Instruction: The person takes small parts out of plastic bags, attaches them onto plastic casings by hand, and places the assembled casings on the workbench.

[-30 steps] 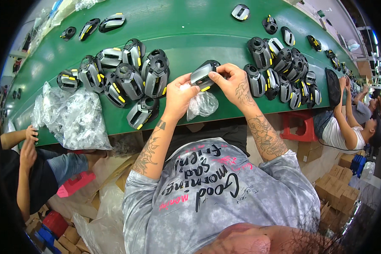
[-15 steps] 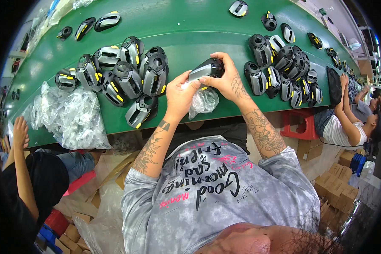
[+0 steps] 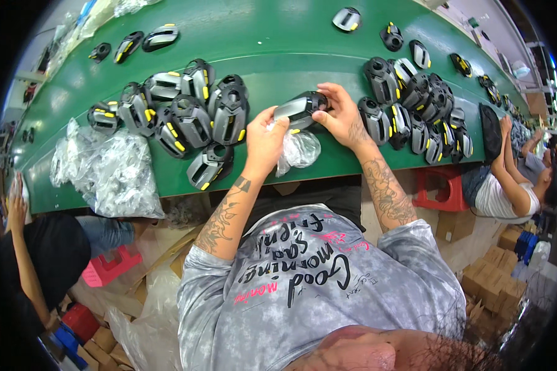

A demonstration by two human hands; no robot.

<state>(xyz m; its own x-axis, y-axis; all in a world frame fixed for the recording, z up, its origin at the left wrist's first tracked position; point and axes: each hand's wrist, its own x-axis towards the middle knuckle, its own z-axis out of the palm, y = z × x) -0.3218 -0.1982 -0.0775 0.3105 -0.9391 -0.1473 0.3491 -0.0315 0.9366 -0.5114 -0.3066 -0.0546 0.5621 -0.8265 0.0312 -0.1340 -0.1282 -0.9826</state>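
Held part: a grey-black housing (image 3: 300, 106) is gripped by both hands over the green bench (image 3: 278, 43).
Left hand (image 3: 264, 143): closed on its near end, clear bag (image 3: 300, 149) beneath.
Right hand (image 3: 342, 116): fingers clasped round its far end.
Progress: piles of housings (image 3: 185, 117) left and more housings (image 3: 414, 105) right of it; handled ones cannot be told from unhandled.

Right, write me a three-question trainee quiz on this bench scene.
1. True or false: both hands hold the same grey-and-black housing.
2. What lies under the left hand? A) a clear plastic bag B) a red stool C) a cardboard box
3. Fill in: the housings lie on a ____ bench top.

Key: 1 true, the right hand grips its far end. 2 A, the clear plastic bag. 3 green.
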